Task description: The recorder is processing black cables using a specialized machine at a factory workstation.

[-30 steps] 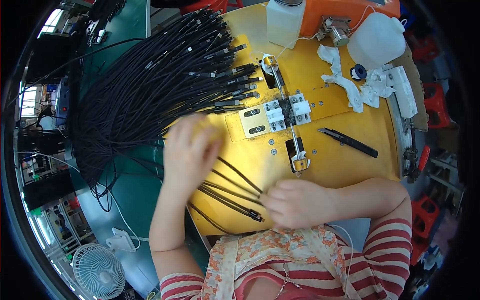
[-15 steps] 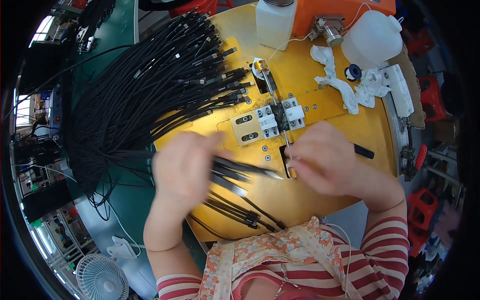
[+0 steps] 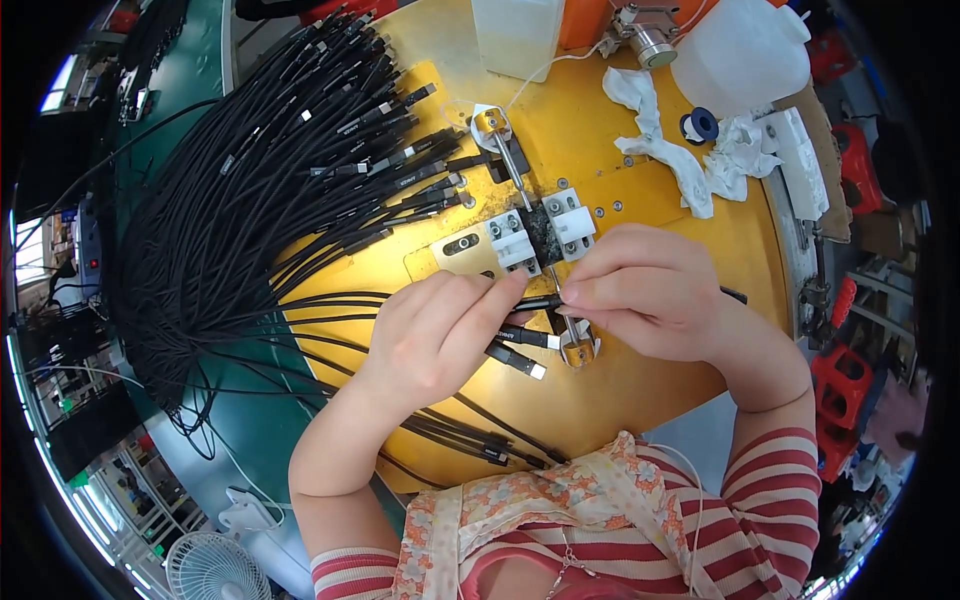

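Note:
My left hand (image 3: 430, 335) is closed around several black cables. Their flat plugs (image 3: 520, 358) stick out below its fingers, two showing bare metal tips. One cable (image 3: 540, 302) runs from the left fingertips across to my right hand (image 3: 645, 295), whose thumb and fingers pinch its end; the very tip is hidden. Both hands are just in front of a small metal fixture (image 3: 515, 240) with white-topped blocks either side of a dark, grimy gap. Slim metal rods with brass ends point into that gap from the far side (image 3: 492, 124) and the near side (image 3: 578, 345).
A large bundle of black cables (image 3: 230, 190) fans over the left of the yellow plate (image 3: 400, 270). More cables (image 3: 480, 440) lie near my apron. Beyond the fixture are a white bottle (image 3: 515, 35), a white jug (image 3: 740, 55), crumpled tissue (image 3: 680, 170) and a blue spool (image 3: 699, 125).
My left hand has moved right and slightly up to the fixture with the cables. The hands have come together at one cable's end. The whole view has shifted a little.

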`<state>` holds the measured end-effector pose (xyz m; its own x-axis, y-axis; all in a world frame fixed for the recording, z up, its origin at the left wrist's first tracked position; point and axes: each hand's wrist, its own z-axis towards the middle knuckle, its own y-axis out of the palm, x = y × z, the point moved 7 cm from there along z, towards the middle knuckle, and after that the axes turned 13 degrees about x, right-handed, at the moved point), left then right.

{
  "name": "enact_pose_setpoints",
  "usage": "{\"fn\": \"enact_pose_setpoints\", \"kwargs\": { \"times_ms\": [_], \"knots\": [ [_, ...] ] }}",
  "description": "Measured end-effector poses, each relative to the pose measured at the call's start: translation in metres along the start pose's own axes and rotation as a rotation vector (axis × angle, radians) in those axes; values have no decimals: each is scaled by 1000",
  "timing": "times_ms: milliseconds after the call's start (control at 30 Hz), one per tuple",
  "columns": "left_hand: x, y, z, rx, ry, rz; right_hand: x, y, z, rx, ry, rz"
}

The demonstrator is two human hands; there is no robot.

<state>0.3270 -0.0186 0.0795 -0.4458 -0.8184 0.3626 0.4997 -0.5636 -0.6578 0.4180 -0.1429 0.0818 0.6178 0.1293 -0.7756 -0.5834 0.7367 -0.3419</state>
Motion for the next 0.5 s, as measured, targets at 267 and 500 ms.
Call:
{"fn": "enact_pose_setpoints", "kwargs": {
  "times_ms": [267,500],
  "knots": [
    [-1,-6,-3,59,-19,-112,4,15,2,-118,76,107],
    [-22,-2,-2,-59,-64,36,20,4,7,-3,117,-69]
  ]
}}
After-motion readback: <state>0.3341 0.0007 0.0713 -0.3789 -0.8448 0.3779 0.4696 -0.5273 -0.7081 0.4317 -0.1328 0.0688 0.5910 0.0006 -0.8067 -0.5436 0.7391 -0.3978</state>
